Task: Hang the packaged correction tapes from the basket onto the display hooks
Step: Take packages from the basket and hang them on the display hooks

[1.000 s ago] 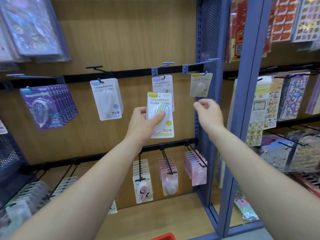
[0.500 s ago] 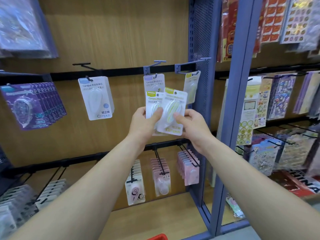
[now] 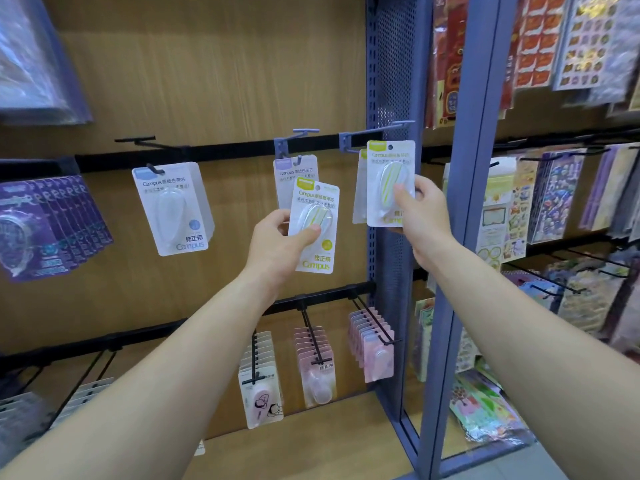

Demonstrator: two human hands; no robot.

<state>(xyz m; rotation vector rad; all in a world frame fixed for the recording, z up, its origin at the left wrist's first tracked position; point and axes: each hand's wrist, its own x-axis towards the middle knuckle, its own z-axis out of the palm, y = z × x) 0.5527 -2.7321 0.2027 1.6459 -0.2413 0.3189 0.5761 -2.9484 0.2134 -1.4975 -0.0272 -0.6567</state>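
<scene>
My left hand (image 3: 277,242) holds a green-striped correction tape pack (image 3: 317,233) in front of the wooden back panel, thumb across its blister. My right hand (image 3: 420,211) grips a second green pack (image 3: 386,174) raised to the rightmost blue display hook (image 3: 374,133), its hang hole just below the hook's rod. Another green pack (image 3: 360,188) hangs behind it. A purple-labelled pack (image 3: 292,171) hangs on the middle blue hook (image 3: 298,135). The basket is out of view.
A blue-labelled pack (image 3: 171,209) hangs on a black hook at left, purple packs (image 3: 45,223) further left. Pink tape packs (image 3: 315,362) fill lower hooks. A blue perforated upright (image 3: 394,81) borders the bay; sticker sheets (image 3: 561,192) hang to the right.
My right hand took one green pack from the pair in my left hand and lifted it up and right to the rightmost hook. My left hand kept the other pack.
</scene>
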